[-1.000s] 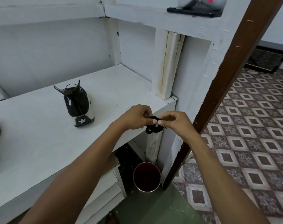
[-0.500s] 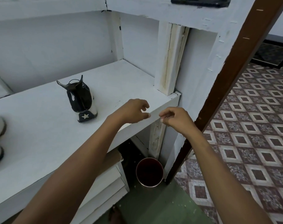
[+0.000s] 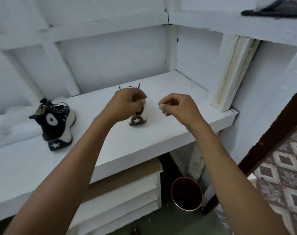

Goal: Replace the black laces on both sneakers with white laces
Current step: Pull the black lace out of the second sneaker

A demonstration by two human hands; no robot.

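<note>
Right hand curled, thumb against forefinger, nothing visible in pinch. Left hand curled too, overlapping sneaker just behind it; could not tell whether it gripped anything. Second sneaker stood well left of both hands on same shelf, black lace threaded through eyelets. No white laces in sight. Judgement: early stage, at least one black lace left to strip, both white lacings outstanding

Sneaker mostly behind left hand, top-shelf shoe cropped
</note>
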